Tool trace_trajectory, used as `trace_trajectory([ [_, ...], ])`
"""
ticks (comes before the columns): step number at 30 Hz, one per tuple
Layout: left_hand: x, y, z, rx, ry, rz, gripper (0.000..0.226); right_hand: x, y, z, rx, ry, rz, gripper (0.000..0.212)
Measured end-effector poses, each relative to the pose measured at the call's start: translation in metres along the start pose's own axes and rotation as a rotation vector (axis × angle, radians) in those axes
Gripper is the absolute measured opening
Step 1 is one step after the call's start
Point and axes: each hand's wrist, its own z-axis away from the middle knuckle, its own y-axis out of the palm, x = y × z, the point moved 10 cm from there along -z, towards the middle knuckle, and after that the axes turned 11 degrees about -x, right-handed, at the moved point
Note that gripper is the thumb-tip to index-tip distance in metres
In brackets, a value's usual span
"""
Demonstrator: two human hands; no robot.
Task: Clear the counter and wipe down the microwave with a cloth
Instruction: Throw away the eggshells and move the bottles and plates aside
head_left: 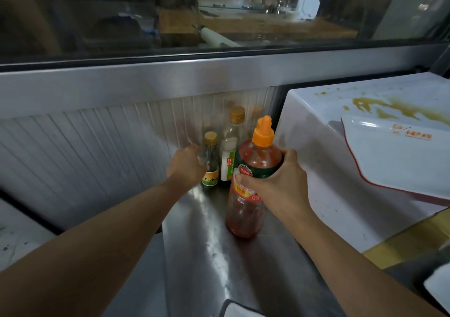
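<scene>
A steel bench [209,243] runs beside the stained microwave [323,170]. Clearing seems under way: the right hand [275,182] grips the chili sauce bottle [250,185], the left hand [187,165] a small dark bottle [210,163]. Next, probably lifting both away.

Dim warm indoor light; glare streaks on steel counter [207,238]. Window [219,12] reflections murky, soft. Wide-angle bending at edges; slight blur overall; microwave [316,126] top brightest.
</scene>
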Motion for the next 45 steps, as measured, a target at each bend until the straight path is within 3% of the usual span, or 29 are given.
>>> trace_trajectory([
  [7, 0.032, -0.038, 0.031, 0.166, 0.077, -0.264, 0.055, 0.025, 0.023, 0.006, 0.008, -0.02, -0.012, 0.078],
  [16, 0.076, -0.087, 0.056, 0.174, 0.058, -0.481, 0.042, 0.063, 0.08, 0.013, 0.025, -0.054, -0.019, 0.079],
  [26, 0.101, -0.1, 0.063, 0.191, 0.039, -0.462, 0.044, 0.071, 0.12, 0.009, -0.034, -0.054, 0.025, 0.073],
  [36, 0.101, -0.104, 0.063, 0.216, 0.042, -0.444, 0.046, 0.065, 0.128, 0.023, 0.023, -0.074, -0.129, 0.086],
  [40, 0.102, -0.104, 0.062, 0.207, 0.047, -0.429, 0.044, 0.025, 0.134, 0.033, 0.045, 0.019, 0.117, 0.093],
  [43, 0.105, -0.1, 0.06, 0.204, 0.059, -0.409, 0.045, -0.011, 0.162, 0.048, 0.268, 0.07, 0.356, 0.069],
  [45, 0.109, -0.095, 0.061, 0.211, 0.069, -0.4, 0.045, -0.022, 0.172, 0.054, 0.291, 0.091, 0.343, 0.058],
])
